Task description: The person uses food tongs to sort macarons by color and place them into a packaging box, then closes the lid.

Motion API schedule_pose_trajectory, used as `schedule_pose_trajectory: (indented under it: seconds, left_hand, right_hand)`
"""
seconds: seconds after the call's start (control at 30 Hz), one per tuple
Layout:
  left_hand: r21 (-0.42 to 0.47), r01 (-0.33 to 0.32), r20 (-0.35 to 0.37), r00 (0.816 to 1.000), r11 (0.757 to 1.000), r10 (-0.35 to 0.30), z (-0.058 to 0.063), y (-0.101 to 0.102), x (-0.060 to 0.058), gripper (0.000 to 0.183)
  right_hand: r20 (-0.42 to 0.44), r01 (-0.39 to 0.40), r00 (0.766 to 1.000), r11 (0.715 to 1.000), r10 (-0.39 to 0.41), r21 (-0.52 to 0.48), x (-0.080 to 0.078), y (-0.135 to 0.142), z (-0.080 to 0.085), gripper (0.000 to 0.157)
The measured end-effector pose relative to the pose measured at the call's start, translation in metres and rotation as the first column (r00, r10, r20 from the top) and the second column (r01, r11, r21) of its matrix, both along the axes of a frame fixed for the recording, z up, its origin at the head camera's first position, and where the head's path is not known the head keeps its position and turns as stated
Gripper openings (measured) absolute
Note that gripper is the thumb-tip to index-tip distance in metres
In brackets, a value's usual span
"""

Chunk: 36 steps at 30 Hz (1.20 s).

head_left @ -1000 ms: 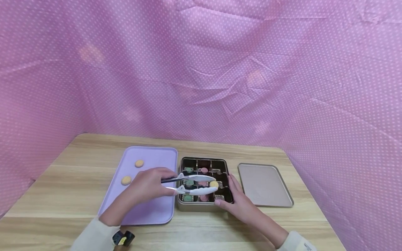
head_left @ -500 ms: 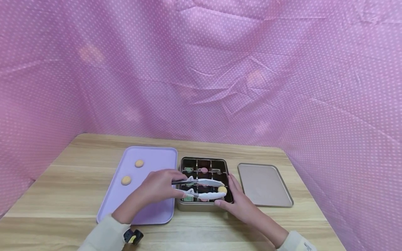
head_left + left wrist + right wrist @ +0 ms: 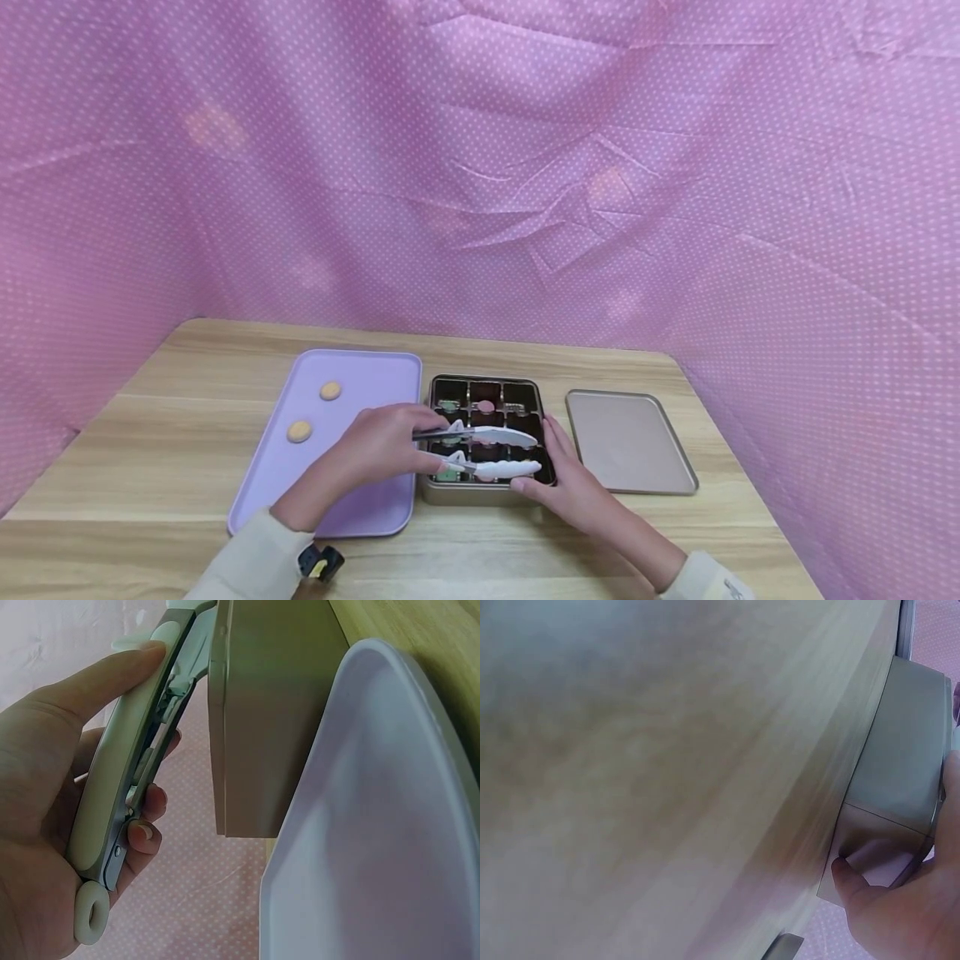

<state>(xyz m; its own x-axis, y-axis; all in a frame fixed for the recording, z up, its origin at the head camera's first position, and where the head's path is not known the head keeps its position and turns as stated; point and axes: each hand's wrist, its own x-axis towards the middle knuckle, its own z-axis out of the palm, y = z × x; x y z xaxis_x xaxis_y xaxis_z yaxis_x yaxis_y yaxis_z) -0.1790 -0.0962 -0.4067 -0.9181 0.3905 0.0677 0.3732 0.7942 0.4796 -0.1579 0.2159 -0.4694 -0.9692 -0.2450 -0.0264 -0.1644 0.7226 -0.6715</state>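
Observation:
My left hand [image 3: 386, 442] holds a pair of tongs [image 3: 491, 469] with white tips. In the left wrist view, thumb and fingers wrap the cream-coloured tongs handle [image 3: 124, 750]. The tongs' tips are low over the front right compartment of a divided metal tin [image 3: 480, 495]; they stand apart, and the yellow macaron there is hardly visible. Green macarons [image 3: 448, 474] lie in the left column, pink macarons [image 3: 486, 407] in the middle one. My right hand [image 3: 573, 492] grips the tin's front right corner, thumb at the front, fingers along the side.
A purple tray [image 3: 375, 517] left of the tin carries two yellow macarons [image 3: 299, 431]. To the right lies a flat metal lid [image 3: 633, 442]. A pink dotted cloth [image 3: 480, 208] hangs round the wooden table [image 3: 480, 554].
My left hand has moved right and slightly toward the front with the tongs. The yellow macaron between their tips has gone down into the front right compartment. The right hand keeps its place.

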Motion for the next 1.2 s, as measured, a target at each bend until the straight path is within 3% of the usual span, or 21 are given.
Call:
schedule_pose_trajectory:
  seconds: [0.17, 0.67, 0.97, 1.2]
  left_hand:
    - [0.030, -0.020, 0.021, 1.000, 0.999, 0.020, 0.002, -0.004, 0.001, 0.066]
    - [0.063, -0.060, -0.019, 0.998, 0.996, 0.062, 0.003, -0.027, 0.005, 0.067]
    - [0.044, -0.121, -0.060, 0.991, 0.992, 0.124, 0.008, -0.058, 0.015, 0.061]
    - [0.066, -0.199, -0.079, 0.976, 0.978, 0.204, 0.011, -0.094, 0.020, 0.070]
  right_hand:
    - [-0.004, -0.002, 1.000, 1.000, 0.002, -0.003, 0.001, 0.000, 0.001, 0.110]
    - [-0.005, -0.003, 1.000, 1.000, 0.002, -0.008, 0.001, 0.001, 0.001, 0.109]
    - [-0.008, -0.011, 1.000, 1.000, 0.011, -0.021, 0.001, 0.002, 0.001, 0.110]
    - [-0.004, -0.008, 1.000, 1.000, 0.008, -0.014, 0.000, 0.001, 0.001, 0.111]
